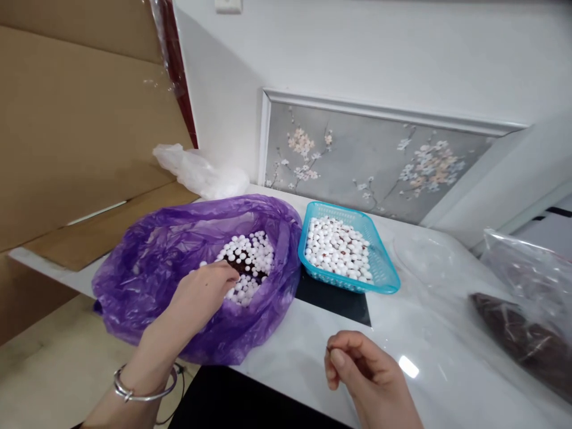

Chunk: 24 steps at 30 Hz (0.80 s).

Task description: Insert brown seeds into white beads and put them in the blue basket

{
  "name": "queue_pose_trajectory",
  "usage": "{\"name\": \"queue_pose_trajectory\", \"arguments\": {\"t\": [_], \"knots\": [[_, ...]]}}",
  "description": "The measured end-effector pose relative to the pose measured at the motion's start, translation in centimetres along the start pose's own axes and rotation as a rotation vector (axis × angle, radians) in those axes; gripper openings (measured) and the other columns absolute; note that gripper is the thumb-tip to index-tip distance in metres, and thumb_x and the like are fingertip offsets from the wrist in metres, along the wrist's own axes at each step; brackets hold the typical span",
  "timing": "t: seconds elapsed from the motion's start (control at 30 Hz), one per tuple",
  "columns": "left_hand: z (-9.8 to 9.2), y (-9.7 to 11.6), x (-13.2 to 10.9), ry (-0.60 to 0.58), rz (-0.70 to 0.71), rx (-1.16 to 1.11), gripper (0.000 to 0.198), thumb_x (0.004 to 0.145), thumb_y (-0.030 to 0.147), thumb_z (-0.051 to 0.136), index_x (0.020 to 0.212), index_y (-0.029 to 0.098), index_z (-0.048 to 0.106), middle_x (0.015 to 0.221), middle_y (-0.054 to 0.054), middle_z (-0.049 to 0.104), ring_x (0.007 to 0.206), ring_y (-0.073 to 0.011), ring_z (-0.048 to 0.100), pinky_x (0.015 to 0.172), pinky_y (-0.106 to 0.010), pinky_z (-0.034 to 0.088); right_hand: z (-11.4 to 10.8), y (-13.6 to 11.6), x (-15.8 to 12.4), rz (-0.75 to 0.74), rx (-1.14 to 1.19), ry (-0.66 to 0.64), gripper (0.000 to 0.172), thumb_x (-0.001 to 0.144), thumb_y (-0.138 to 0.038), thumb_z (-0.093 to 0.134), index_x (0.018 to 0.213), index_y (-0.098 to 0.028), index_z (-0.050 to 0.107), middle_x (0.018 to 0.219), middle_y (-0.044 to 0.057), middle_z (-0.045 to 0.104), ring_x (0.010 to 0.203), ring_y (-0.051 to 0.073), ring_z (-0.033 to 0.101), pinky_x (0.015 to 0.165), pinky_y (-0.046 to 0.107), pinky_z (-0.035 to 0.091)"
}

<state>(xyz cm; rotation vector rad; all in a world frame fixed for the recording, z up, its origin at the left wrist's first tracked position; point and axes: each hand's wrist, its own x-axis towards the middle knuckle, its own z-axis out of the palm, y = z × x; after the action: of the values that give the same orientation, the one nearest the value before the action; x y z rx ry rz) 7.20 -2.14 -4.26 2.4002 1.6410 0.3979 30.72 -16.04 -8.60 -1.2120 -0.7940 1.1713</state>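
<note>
My left hand (203, 292), with a silver bangle on the wrist, reaches into an open purple plastic bag (147, 262). Its fingers are bent together at the white round beads (257, 253) lying inside; the fingertips are mostly hidden. Among those beads a dark brown patch shows. Over the white tabletop, my right hand (366, 372) is closed in a pinch, thumb against forefinger. Whatever it holds is too small to make out. Beyond it stands a turquoise plastic basket (384, 277), holding many white beads (337, 247) with brown spots among them.
A large cardboard box (84, 131) stands at the left. Crumpled clear plastic (205, 173) lies behind the purple bag. Under the basket is a flat black piece (335, 301). At the right lies a clear bag of dark brown material (522, 333). A floral panel (348, 155) backs the table (304, 345).
</note>
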Motion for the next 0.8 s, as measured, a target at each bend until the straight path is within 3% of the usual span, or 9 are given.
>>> {"name": "queue_pose_trajectory", "arguments": {"t": [0.1,0.2,0.3,0.4,0.57,0.8], "knots": [[-0.3,0.6,0.1,0.124,-0.004,-0.169,0.022,0.083,0.027,0.053,0.086,0.023,0.075,0.096,-0.007,0.074,0.085,-0.0267,0.066,0.076,-0.033,0.045,0.0,-0.3,0.0,0.002,0.026,0.021,0.022,0.073,-0.040,0.076,0.075,-0.019,0.070,0.056,0.000,0.063,0.051,0.013,0.056,0.053,0.025,0.047],[-0.6,2.6,-0.8,0.206,-0.075,-0.631,0.018,0.079,0.033,0.064,0.090,0.022,0.073,0.088,-0.006,0.073,0.081,-0.0236,0.065,0.074,-0.030,0.047,0.3,-0.7,0.1,-0.002,0.081,0.026,0.020,0.073,-0.038,0.075,0.077,-0.019,0.070,0.057,0.000,0.063,0.052,0.013,0.057,0.054,0.025,0.047],[-0.4,5.4,-2.4,0.003,-0.187,-1.243,0.017,0.076,0.035,0.071,0.085,0.020,0.073,0.070,-0.001,0.067,0.067,-0.0153,0.060,0.065,-0.024,0.048,1.0,-1.3,0.1,-0.020,0.139,0.012,0.016,0.075,-0.034,0.074,0.078,-0.019,0.070,0.059,0.000,0.065,0.054,0.013,0.059,0.056,0.026,0.049],[0.3,8.0,-3.5,-0.265,-0.247,-1.622,0.016,0.074,0.033,0.075,0.081,0.018,0.073,0.064,0.001,0.062,0.058,-0.0080,0.054,0.059,-0.017,0.046,1.8,-1.8,0.2,-0.072,0.213,-0.057,0.009,0.079,-0.029,0.071,0.081,-0.020,0.070,0.061,0.000,0.066,0.055,0.012,0.059,0.057,0.025,0.049],[1.8,9.8,-4.0,-0.415,-0.230,-1.806,0.016,0.082,0.033,0.068,0.079,0.017,0.069,0.061,0.002,0.057,0.056,-0.0074,0.053,0.059,-0.018,0.045,2.7,-2.6,0.5,-0.149,0.223,-0.186,0.005,0.085,-0.025,0.066,0.082,-0.021,0.068,0.065,-0.002,0.065,0.060,0.010,0.058,0.061,0.023,0.048],[3.7,10.3,-3.7,-0.362,-0.213,-1.816,0.016,0.086,0.027,0.063,0.076,0.015,0.066,0.063,0.001,0.058,0.060,-0.0089,0.054,0.063,-0.021,0.044,2.7,-3.2,0.6,-0.161,0.040,-0.112,0.011,0.086,-0.028,0.064,0.078,-0.020,0.065,0.067,-0.002,0.060,0.066,0.012,0.058,0.065,0.023,0.050]]}}
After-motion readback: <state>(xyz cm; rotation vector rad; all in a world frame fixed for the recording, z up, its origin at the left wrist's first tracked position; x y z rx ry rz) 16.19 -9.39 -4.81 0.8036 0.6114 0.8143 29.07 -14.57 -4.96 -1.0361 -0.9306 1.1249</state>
